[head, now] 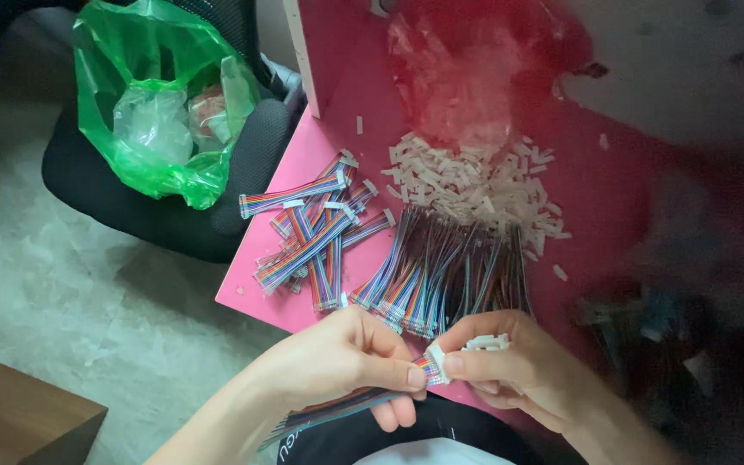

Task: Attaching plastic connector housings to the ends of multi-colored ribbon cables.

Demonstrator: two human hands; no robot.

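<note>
The pink table (613, 198) was the biggest thing, and its edge sat close to the hands, with bare floor beyond. A green bag (161, 95) rested on a dark chair (243, 172) to the left. A row of rainbow cables (445, 275) and a heap of white plugs (467, 176) lay just ahead, so there was little room. The left hand (346, 366) pinched a rainbow cable (337, 409) over the lap. The right hand (505, 366) pinched a white plug (437, 363) onto its end and held spares. A slip could drop plugs off the edge
</note>
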